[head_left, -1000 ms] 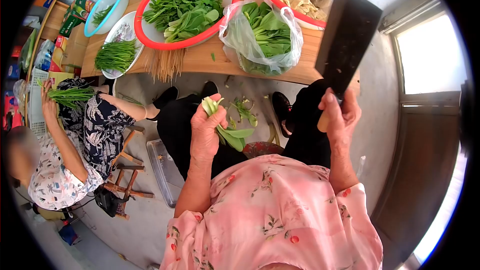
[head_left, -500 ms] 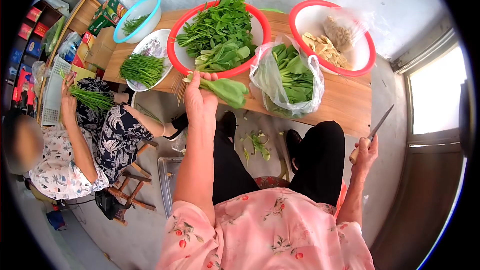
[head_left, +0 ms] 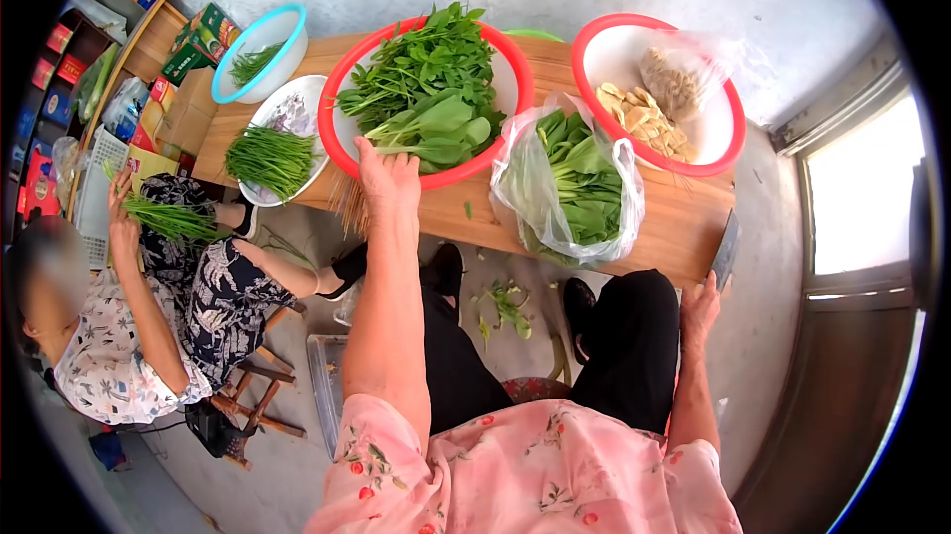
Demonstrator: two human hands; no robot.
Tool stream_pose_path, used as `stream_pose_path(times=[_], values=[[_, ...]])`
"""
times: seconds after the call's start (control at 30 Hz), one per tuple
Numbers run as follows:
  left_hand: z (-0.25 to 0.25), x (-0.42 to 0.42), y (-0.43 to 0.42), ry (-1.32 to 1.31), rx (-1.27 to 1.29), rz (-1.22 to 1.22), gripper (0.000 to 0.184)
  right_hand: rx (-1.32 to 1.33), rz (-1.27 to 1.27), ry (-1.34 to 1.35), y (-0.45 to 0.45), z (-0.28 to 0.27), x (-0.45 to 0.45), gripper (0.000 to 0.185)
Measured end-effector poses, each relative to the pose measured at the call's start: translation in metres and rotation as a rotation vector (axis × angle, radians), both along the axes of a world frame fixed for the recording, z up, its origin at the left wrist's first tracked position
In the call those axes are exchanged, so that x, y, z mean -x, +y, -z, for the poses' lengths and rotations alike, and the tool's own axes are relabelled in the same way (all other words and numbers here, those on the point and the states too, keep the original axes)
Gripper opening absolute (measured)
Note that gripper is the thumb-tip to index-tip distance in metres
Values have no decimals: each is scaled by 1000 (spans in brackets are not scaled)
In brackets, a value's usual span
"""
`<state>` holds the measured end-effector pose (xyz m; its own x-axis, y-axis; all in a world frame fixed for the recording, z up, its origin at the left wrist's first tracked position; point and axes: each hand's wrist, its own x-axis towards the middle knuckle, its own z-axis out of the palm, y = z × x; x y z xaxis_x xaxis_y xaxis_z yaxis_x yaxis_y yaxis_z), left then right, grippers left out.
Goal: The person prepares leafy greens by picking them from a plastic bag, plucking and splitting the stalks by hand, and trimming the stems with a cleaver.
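My left hand (head_left: 388,177) is over the near rim of a red-rimmed basin (head_left: 525,88), its fingers closed round the stem end of a leafy green (head_left: 436,130). That green lies against other greens (head_left: 436,63) heaped in the basin. Away to the right, my right hand (head_left: 699,308) grips a knife (head_left: 728,252) by its handle, blade pointing up beside the table's right end. Between my hands, on the table (head_left: 674,212), an open plastic bag (head_left: 634,187) holds more leafy greens (head_left: 582,172).
Another red-rimmed basin (head_left: 738,128) holds pale slices and a bagged food. Chives (head_left: 269,160) lie on a white dish (head_left: 315,93), near a blue-rimmed basin (head_left: 297,49). A seated person (head_left: 139,356) at left holds chives. Leaf scraps (head_left: 508,308) lie on the floor.
My left hand has carried the leafy green up and over the basin, where it rests on the pile. My right hand and the knife have shifted slightly left, the blade now more upright.
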<state>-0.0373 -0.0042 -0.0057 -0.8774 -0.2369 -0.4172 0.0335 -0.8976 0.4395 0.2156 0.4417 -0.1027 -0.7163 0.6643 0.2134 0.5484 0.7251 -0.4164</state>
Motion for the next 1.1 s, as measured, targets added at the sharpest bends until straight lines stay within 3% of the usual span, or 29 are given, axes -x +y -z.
stream_pose_path(times=[0.1,0.17,0.37,0.6,0.63,0.7,0.73,0.8,0.87,0.9,0.97,1.0,1.03,1.07,1.1], values=[[-2,-14,4,-7,152,-18,69,-14,15,-142,-7,-3,16,62],[-9,-25,7,-22,429,-42,65,10,19,-227,-13,-9,25,62],[-7,-36,1,9,466,-209,39,-66,0,-225,-9,3,40,55],[-8,-32,-7,-18,484,-157,31,-177,18,-403,-20,-25,57,48],[-13,-33,-6,-24,575,-141,29,-142,-13,-410,-15,-31,57,42],[-20,-39,1,-26,658,-120,27,-228,-40,-370,-8,-46,59,32],[-23,-42,10,89,817,-14,25,-237,-31,-370,-15,-66,64,32],[-29,-52,30,274,1037,189,20,-210,-161,102,-40,-112,76,20],[-19,-57,51,402,1335,348,23,-162,-405,382,-89,-163,91,15],[-14,-62,58,372,1531,517,35,-53,-534,425,-113,-179,94,16],[-19,-70,75,344,1975,680,55,7,-781,290,-148,-183,108,19],[-16,-70,80,345,1976,684,55,43,-815,95,-159,-172,118,24],[-11,-69,85,303,1928,751,63,52,-831,37,-168,-150,133,21],[-7,-65,88,261,1880,809,71,58,-793,-201,-175,-136,146,15],[-2,-60,90,259,1887,804,71,122,-884,-140,-176,-110,152,10]])
